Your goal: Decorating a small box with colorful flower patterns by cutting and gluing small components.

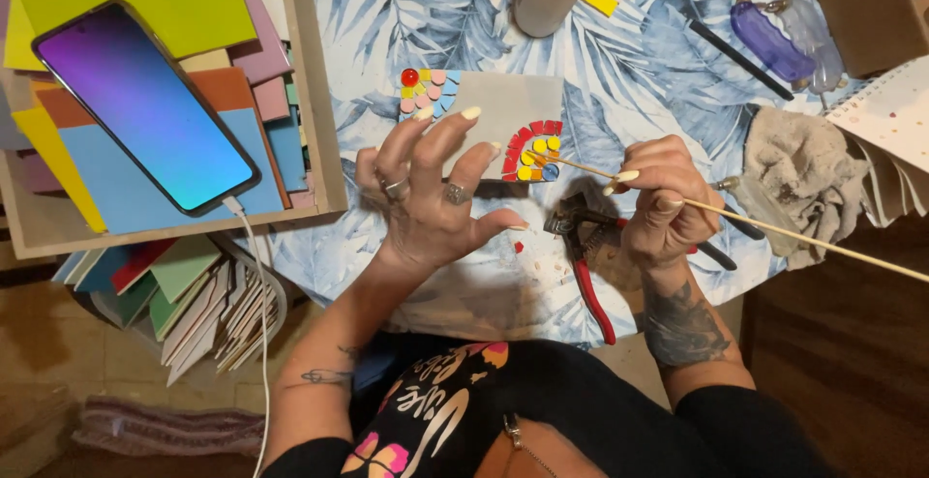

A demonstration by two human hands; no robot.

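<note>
Wooden tray (324, 101): sitting at the left, holding stacked flat sheets of colour, with yellow-green, pink, brown, yellow and blue among them; one phone (145, 107) with a glowing purple-to-teal screen is lying on top, its white cable (259, 313) trailing down.
Loose sheets (184, 294): fanning out below the tray in green, red, blue and pale tones; too many overlapping to count.
Grey tile (508, 115): lying flat on the leaf-patterned cloth (639, 62), just beyond both hands; a red arc of small pieces over yellow ones and one blue round piece is filling its lower right corner, and a second cluster with one red bead, pink, yellow and pale blue pieces is sitting at its upper left corner.
Left hand (426, 193): hovering over the tile's near edge, fingers spread wide, holding nothing, wearing two rings.
Right hand (663, 202): pinching one thin wooden stick (774, 231), whose tip is touching the yellow pieces.
Nippers (581, 255): one pair with red handles, lying on the cloth between the hands.
Grey rag (798, 173): bunching at the right edge.
Purple tool (769, 38): resting at the far right.
</note>
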